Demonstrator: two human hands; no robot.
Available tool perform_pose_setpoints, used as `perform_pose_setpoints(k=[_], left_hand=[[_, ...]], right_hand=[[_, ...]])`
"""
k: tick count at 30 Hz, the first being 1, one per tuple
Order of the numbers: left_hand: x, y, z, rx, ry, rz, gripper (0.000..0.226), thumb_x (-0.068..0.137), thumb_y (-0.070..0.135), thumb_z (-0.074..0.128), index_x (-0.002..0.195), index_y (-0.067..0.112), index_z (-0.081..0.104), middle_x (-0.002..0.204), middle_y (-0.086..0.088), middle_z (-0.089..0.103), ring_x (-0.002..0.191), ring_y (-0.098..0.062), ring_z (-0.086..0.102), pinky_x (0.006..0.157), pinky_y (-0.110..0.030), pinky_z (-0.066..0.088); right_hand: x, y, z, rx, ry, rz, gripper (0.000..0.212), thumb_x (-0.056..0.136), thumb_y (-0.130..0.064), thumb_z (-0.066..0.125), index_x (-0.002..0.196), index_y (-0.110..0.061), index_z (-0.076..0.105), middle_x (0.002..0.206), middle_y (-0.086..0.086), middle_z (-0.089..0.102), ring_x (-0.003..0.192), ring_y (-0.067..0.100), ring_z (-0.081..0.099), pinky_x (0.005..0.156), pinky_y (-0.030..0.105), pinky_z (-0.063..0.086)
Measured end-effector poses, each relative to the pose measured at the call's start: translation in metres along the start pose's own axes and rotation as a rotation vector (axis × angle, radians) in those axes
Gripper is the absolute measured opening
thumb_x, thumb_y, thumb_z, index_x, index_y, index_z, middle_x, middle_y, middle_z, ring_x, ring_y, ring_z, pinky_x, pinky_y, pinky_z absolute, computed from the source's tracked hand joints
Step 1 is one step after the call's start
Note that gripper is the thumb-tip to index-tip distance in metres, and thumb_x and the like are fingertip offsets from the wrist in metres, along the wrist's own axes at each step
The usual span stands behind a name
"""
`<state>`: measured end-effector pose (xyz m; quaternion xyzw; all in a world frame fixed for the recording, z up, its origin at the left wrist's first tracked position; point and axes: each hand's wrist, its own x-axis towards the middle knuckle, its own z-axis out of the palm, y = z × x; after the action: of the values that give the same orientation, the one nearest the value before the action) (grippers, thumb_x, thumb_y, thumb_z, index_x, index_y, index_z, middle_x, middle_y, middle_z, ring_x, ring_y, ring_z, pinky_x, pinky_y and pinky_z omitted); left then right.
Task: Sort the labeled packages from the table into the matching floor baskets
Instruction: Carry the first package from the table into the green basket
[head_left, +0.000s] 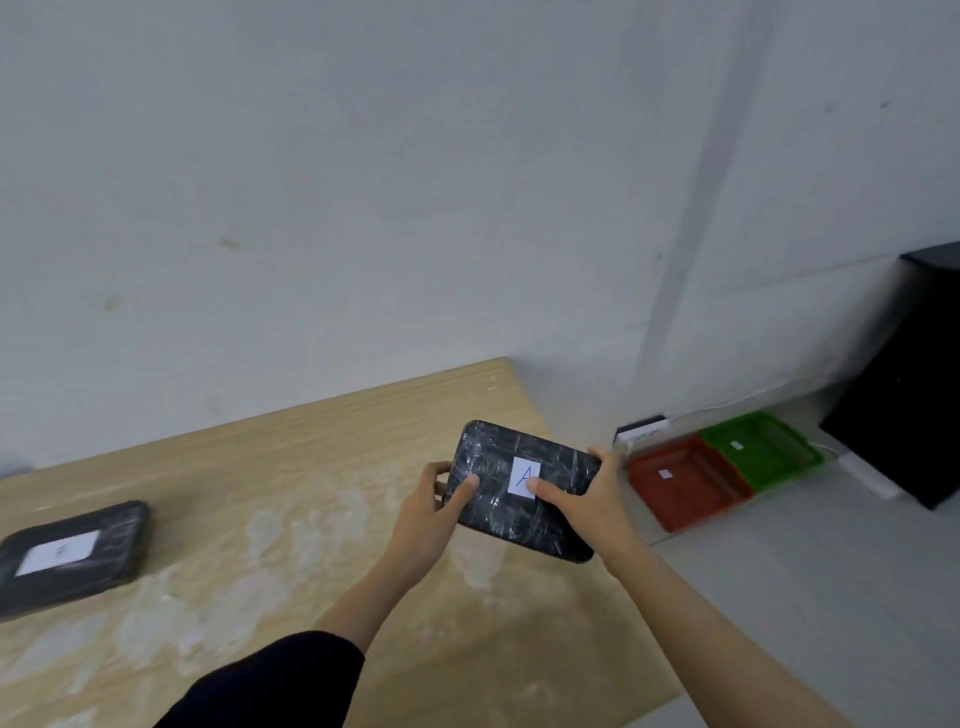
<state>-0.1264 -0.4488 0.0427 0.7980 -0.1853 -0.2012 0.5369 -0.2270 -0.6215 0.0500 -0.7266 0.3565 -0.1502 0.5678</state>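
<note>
With both hands clamped on the "A" package (522, 491) above the table (260, 493) edge, left hand (436, 512) and right hand (582, 499) at opposite ends, baskets lie right; red basket (680, 486) nearer, green basket (761, 449) beyond.

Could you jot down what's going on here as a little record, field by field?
held item: black wrapped package, white label reading A
left hand: grips its left end
right hand: grips its right end, thumb at the label
on table: second black package, label unreadable
on floor: red basket beside green basket, each tagged
</note>
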Motion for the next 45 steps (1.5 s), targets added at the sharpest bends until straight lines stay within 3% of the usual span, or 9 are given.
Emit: perform_pose_setpoints(k=[8,12,17,20,23,32,37,42,45], left_hand=[[0.098,0.052,0.147,0.098,-0.131,0.028,0.037,0.087,0.055,0.048,0.114,0.03,0.046,0.087,0.012,0.068,0.08,-0.009,0.067,0.071,-0.031,0.052],[0.131,0.084,0.225,0.132,-0.186,0.01,0.036,0.088,0.057,0.045,0.109,0.029,0.046,0.084,0.015,0.063,0.079,-0.005,0.063,0.066,-0.025,0.048],[0.169,0.123,0.319,0.195,-0.229,-0.013,0.041,0.091,0.054,0.042,0.114,0.02,0.048,0.096,0.0,0.068,0.092,-0.022,0.064,0.085,-0.038,0.05],[0.184,0.146,0.369,0.243,-0.213,0.004,0.045,0.091,0.056,0.039,0.117,0.02,0.048,0.101,-0.003,0.067,0.091,-0.023,0.062,0.08,-0.037,0.048],[0.198,0.177,0.417,0.262,-0.162,0.027,0.045,0.092,0.054,0.037,0.12,0.02,0.046,0.101,-0.008,0.068,0.083,-0.023,0.061,0.068,-0.032,0.044],[0.23,0.228,0.528,0.335,0.113,-0.101,0.046,0.095,0.05,0.03,0.117,0.013,0.043,0.098,-0.017,0.067,0.084,-0.034,0.061,0.07,-0.035,0.042],[0.279,0.215,0.578,0.258,0.201,-0.241,0.043,0.095,0.05,0.031,0.11,0.013,0.047,0.106,-0.016,0.066,0.096,-0.036,0.061,0.074,-0.035,0.039],[0.326,0.208,0.656,0.2,0.185,-0.35,0.043,0.095,0.05,0.032,0.105,0.013,0.051,0.112,-0.016,0.064,0.106,-0.036,0.058,0.08,-0.037,0.038],[0.351,0.218,0.706,0.202,0.16,-0.372,0.046,0.094,0.052,0.033,0.11,0.015,0.054,0.114,-0.016,0.064,0.11,-0.036,0.057,0.082,-0.038,0.039]], right_hand=[[0.107,0.032,-0.131,-0.069,0.118,0.089,0.096,0.057,-0.039,0.086,0.13,-0.019,0.028,0.124,0.01,0.048,0.107,0.025,0.055,0.096,0.047,0.048],[0.15,0.046,-0.203,-0.092,0.149,0.134,0.096,0.058,-0.039,0.086,0.132,-0.022,0.027,0.129,0.009,0.046,0.102,0.019,0.048,0.091,0.038,0.045],[0.193,0.071,-0.283,-0.049,0.214,0.161,0.108,0.059,-0.039,0.086,0.141,-0.018,0.019,0.139,0.013,0.041,0.12,0.028,0.048,0.103,0.044,0.042],[0.222,0.079,-0.335,-0.023,0.226,0.141,0.111,0.06,-0.037,0.087,0.142,-0.013,0.016,0.139,0.013,0.044,0.122,0.028,0.049,0.102,0.04,0.042],[0.254,0.076,-0.388,-0.071,0.232,0.083,0.099,0.059,-0.039,0.087,0.131,-0.01,0.027,0.129,0.012,0.054,0.112,0.027,0.055,0.093,0.039,0.047],[0.354,0.076,-0.489,-0.227,0.034,-0.088,0.07,0.075,-0.044,0.073,0.125,-0.01,0.038,0.126,0.014,0.053,0.11,0.033,0.057,0.093,0.052,0.05],[0.427,0.101,-0.517,-0.136,-0.117,0.004,0.03,0.087,-0.041,0.061,0.103,-0.02,0.046,0.106,0.011,0.063,0.089,0.027,0.065,0.08,0.049,0.057],[0.493,0.132,-0.574,-0.179,-0.213,0.083,0.027,0.089,-0.037,0.06,0.106,-0.02,0.046,0.102,0.007,0.061,0.09,0.025,0.063,0.067,0.032,0.054],[0.538,0.148,-0.614,-0.18,-0.226,0.133,0.026,0.09,-0.037,0.057,0.107,-0.02,0.045,0.102,0.004,0.058,0.088,0.023,0.059,0.073,0.035,0.051]])
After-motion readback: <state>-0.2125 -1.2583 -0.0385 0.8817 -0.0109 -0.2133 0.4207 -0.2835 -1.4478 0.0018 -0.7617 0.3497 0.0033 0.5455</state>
